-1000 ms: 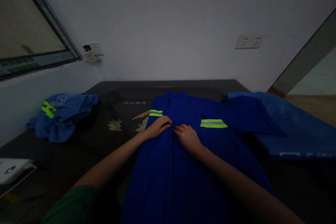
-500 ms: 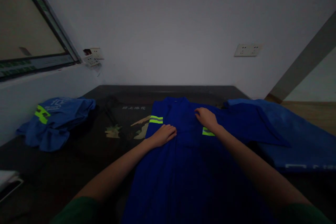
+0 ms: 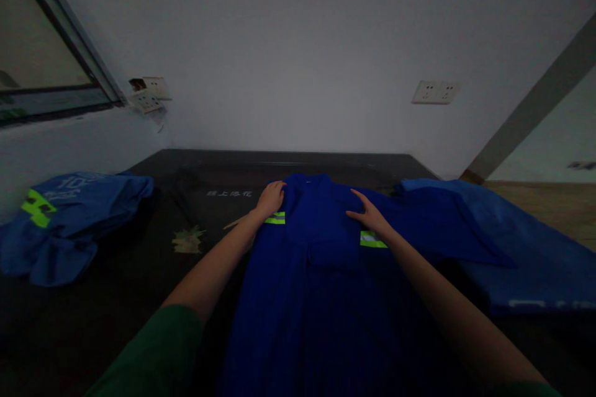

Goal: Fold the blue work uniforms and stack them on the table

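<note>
Left hand [image 3: 271,196] flat, fingers spread, on the blue jacket [image 3: 321,273] at its far-left edge; right hand [image 3: 369,214] flat and spread too. Bare table [image 3: 139,273] left.

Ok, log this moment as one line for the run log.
left hand: flat on blue jacket near collar | right hand: flat on jacket chest | jacket: spread on dark table | crumpled blue garment: far left

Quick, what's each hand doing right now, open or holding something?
Left hand: open, flat on the blue jacket near its collar.
Right hand: open, flat on the jacket by the reflective stripe.
</note>
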The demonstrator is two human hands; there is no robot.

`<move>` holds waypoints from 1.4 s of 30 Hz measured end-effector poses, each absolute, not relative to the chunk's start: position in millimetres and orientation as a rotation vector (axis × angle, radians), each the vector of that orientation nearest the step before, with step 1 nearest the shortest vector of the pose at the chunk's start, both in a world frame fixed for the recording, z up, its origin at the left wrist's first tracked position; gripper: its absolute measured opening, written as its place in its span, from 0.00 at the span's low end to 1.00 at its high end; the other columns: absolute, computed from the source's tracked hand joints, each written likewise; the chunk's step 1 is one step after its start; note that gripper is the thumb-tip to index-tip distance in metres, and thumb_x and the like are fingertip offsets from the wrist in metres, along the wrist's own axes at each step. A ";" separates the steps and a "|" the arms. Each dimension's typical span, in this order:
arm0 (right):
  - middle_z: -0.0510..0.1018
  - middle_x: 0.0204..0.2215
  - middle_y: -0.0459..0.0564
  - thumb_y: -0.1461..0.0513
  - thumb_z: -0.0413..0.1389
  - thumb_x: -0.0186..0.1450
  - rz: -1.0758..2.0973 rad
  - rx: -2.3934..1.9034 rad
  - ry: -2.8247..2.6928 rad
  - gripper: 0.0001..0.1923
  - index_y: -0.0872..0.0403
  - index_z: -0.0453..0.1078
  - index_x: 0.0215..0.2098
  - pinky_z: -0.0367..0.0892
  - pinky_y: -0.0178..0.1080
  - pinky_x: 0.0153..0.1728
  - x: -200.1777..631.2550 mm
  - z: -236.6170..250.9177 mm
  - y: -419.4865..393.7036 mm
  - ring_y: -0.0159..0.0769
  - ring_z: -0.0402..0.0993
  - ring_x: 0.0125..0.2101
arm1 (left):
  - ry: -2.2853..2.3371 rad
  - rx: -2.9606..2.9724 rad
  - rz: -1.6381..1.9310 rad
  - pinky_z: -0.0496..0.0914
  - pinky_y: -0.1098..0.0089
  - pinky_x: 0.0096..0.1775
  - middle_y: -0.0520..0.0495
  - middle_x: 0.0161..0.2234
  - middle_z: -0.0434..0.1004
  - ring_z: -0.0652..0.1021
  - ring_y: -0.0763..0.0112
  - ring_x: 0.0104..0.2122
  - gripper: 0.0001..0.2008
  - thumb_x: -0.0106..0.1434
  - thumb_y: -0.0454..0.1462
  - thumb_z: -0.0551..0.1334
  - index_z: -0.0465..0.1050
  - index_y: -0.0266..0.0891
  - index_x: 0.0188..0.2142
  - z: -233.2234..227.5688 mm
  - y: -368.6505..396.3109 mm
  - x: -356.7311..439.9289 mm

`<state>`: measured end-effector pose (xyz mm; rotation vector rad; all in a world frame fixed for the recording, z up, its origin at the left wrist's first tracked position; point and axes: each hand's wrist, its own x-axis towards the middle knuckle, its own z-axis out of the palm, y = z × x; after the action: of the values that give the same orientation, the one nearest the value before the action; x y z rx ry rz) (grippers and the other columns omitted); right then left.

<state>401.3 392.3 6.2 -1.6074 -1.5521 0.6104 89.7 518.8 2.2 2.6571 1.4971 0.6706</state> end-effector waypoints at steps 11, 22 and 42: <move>0.64 0.15 0.37 0.64 0.59 0.58 1.009 -1.713 -1.639 0.26 0.57 0.68 0.55 0.58 0.30 0.20 379.9 20.2 338.1 0.27 0.62 0.17 | 1.634 2.830 0.337 0.59 0.55 0.53 0.38 0.45 0.71 0.68 0.55 0.50 0.11 0.68 0.38 0.53 0.73 0.38 0.39 -1.0 587.2 69.9; 0.67 0.17 0.37 0.63 0.58 0.60 1.162 -1.647 -1.498 0.29 0.53 0.62 0.59 0.63 0.32 0.23 368.3 12.5 316.6 0.31 0.69 0.20 | 1.730 2.830 0.479 0.58 0.55 0.55 0.35 0.50 0.67 0.65 0.54 0.53 0.16 0.67 0.32 0.48 0.68 0.36 0.50 3.2 562.2 77.0; 0.74 0.38 0.51 0.66 0.56 0.62 0.271 -1.589 -2.092 0.11 0.52 0.73 0.43 0.66 0.41 0.44 330.5 40.3 277.9 0.39 0.71 0.41 | 0.794 2.427 0.698 0.68 0.63 0.51 0.43 0.47 0.76 0.75 0.66 0.47 0.14 0.68 0.38 0.54 0.71 0.37 0.49 31.2 456.3 81.7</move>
<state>330.5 277.9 40.3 -1.5888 -2.0916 0.2708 81.7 456.3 31.2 2.4271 0.7942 0.6978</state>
